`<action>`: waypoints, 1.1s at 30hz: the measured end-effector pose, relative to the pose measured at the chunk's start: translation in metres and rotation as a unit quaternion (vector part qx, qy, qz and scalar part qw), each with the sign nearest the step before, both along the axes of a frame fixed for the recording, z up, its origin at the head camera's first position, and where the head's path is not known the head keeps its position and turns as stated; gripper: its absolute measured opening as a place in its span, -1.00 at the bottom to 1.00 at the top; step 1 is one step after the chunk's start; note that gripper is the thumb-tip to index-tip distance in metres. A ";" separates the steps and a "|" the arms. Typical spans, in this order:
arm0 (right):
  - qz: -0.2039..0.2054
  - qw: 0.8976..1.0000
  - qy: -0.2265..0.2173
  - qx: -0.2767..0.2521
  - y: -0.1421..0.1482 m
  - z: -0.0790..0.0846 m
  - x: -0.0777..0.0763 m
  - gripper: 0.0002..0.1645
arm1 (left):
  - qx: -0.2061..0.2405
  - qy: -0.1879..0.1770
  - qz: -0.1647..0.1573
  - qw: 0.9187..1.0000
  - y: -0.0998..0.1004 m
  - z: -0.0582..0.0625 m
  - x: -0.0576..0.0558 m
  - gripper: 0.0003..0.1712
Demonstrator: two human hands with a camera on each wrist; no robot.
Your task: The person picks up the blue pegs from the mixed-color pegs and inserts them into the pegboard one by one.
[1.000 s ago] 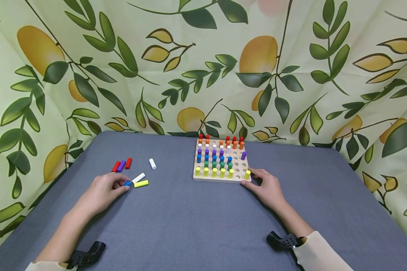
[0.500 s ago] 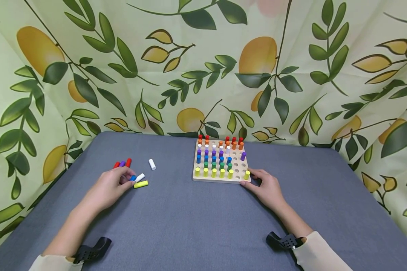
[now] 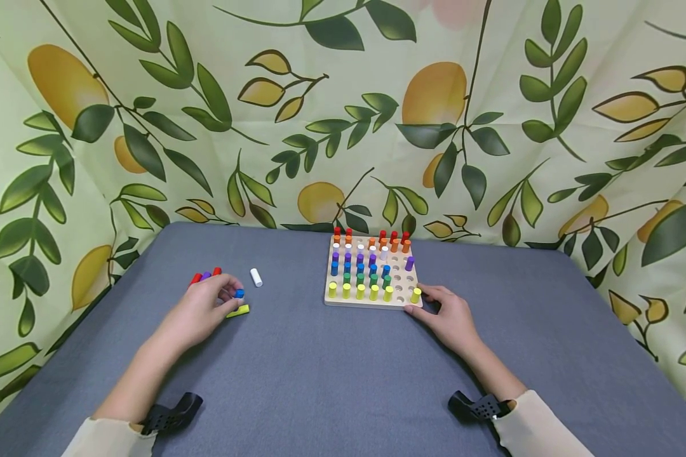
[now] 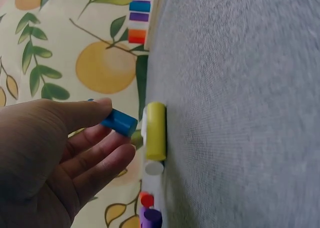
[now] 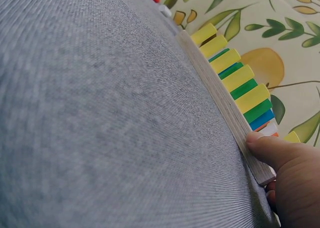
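My left hand (image 3: 202, 308) pinches a blue peg (image 4: 120, 121) between thumb and fingers, lifted just above the table. Below it lies a yellow peg (image 3: 240, 311), partly covered by the hand in the head view. A white peg's end (image 4: 154, 168) shows beside the yellow one in the left wrist view. With thumb and fingers, my right hand (image 3: 448, 317) grips the near right corner of a wooden pegboard (image 5: 220, 98). Rows of red, orange, white, purple, blue, green and yellow pegs stand upright in it, with some bare holes, mostly toward the right.
Another white peg (image 3: 256, 277) lies on the grey cloth-covered table (image 3: 320, 381) beyond the left hand. Two red pegs (image 3: 217, 271) and a purple peg (image 3: 206, 275) lie behind that hand, partly hidden. A leaf-patterned curtain (image 3: 343, 127) hangs behind the table.
My left hand has risen and moved rightward and away with the blue peg, now covering the nearer white peg in the head view. The right hand and pegboard stay put.
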State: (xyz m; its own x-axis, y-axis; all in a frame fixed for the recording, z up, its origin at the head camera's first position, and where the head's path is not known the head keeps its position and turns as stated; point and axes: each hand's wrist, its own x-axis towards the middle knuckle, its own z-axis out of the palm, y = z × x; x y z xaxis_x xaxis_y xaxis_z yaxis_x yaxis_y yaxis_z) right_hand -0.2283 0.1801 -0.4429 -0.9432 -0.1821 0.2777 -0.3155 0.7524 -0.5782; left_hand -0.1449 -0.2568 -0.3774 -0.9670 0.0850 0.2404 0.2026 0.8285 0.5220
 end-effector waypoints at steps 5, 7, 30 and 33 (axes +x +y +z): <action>0.001 1.000 0.005 -0.003 0.000 0.000 0.000 -0.28 | 0.004 0.000 -0.004 1.000 0.007 -0.001 -0.004 -0.85; 0.002 1.000 0.008 -0.005 0.000 0.000 0.000 -0.29 | 0.005 0.001 -0.009 1.000 0.010 -0.001 -0.006 -0.84; 0.000 1.000 0.005 -0.003 0.001 -0.002 -0.001 -0.29 | -0.005 -0.022 -0.050 0.998 0.043 -0.017 -0.032 -0.89; 0.002 1.000 0.006 -0.003 0.001 -0.003 -0.001 -0.29 | -0.005 -0.015 -0.050 0.999 0.044 -0.018 -0.031 -0.87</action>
State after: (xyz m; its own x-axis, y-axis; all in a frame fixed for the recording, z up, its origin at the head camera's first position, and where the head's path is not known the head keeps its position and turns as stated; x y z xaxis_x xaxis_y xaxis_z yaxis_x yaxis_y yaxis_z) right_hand -0.2298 0.1813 -0.4454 -0.9389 -0.1845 0.2906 -0.3259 0.7482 -0.5780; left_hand -0.1758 -0.2127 -0.3957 -0.9601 0.1842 0.2104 0.2696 0.8095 0.5216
